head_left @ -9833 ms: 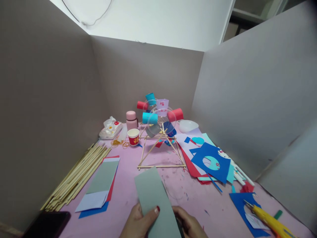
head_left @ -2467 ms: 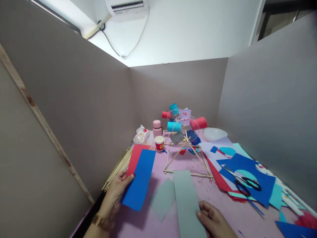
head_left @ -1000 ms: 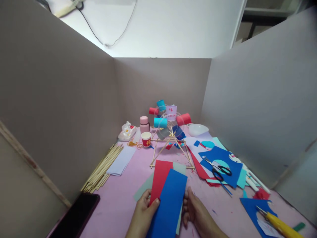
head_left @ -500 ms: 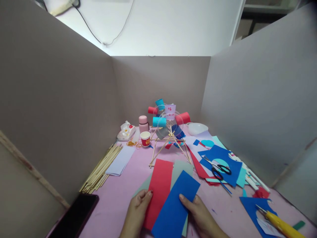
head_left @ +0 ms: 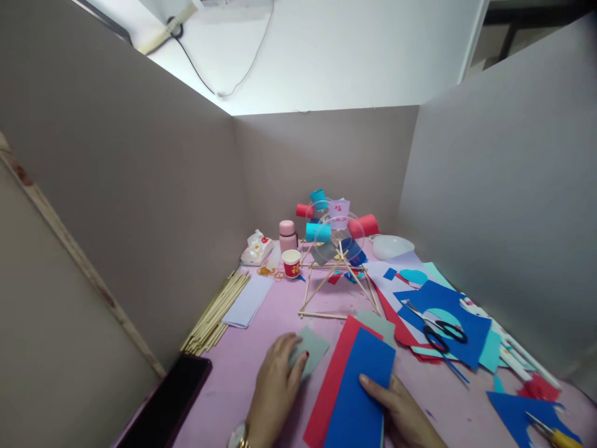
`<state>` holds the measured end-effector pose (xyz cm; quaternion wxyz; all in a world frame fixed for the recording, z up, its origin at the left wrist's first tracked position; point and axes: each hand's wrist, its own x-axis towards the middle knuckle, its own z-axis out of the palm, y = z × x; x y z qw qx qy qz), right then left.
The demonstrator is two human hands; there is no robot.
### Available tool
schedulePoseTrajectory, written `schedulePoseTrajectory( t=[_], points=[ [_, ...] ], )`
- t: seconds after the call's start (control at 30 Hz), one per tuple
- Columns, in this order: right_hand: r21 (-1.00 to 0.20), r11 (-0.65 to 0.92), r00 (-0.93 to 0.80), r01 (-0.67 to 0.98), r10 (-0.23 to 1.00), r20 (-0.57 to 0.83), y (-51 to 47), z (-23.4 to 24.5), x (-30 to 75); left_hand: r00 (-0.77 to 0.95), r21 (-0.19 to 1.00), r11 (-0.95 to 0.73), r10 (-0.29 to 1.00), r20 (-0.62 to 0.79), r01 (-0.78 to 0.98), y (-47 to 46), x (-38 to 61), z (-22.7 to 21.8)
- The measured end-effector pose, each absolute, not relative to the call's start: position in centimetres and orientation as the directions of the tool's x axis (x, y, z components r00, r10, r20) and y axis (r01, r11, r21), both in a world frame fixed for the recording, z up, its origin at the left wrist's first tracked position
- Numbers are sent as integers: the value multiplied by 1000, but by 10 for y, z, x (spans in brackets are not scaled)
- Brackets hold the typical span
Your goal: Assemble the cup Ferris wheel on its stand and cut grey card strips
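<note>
My right hand [head_left: 396, 401] is closed on a stack of paper strips, its thumb lying on top. A blue paper strip [head_left: 361, 389] is uppermost, over a red paper strip [head_left: 329, 386], and the end of a grey-green strip [head_left: 377, 325] shows behind them. To the left, my left hand [head_left: 277, 386] has its thumb and curled fingers around the left side of a grey-green paper piece [head_left: 313, 350]. The fingers cover part of that piece. Beyond both hands stands a wheel model on a wooden-stick frame [head_left: 333, 267], with coloured paper cups round clear discs.
Wooden sticks [head_left: 217, 311], folded white paper [head_left: 247, 302] and a phone [head_left: 163, 401] lie at left. A paper cup [head_left: 291, 264] and a pink bottle [head_left: 288, 236] stand behind. At right are scissors [head_left: 436, 330] on paper offcuts and a yellow-handled cutter [head_left: 557, 437]. Grey partitions enclose the table.
My left hand has let go of the red strip and now holds the grey-green piece, apart from the stack. The red strip has slid further under the blue one. The view has shifted left.
</note>
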<state>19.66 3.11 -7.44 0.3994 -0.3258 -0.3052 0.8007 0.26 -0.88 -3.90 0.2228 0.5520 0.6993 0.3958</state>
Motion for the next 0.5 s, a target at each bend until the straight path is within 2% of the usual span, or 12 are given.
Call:
schedulePoseTrajectory(
  t=[0.13,0.23,0.37,0.5],
  points=[
    [-718,-527,-504,-455,817,-281,30,-69,197,-366,641,214,924,113,737,2,-15,-37],
    [-703,-529,-518,-475,814,-263,29,-68,195,-372,611,237,922,102,755,7,-18,-41],
    [-738,-488,-490,-465,837,-245,31,-73,194,-374,709,207,924,85,674,8,-23,-41],
    [-786,-434,-484,-441,852,-199,33,-77,196,-315,885,135,949,14,446,6,-22,-35]
  ],
)
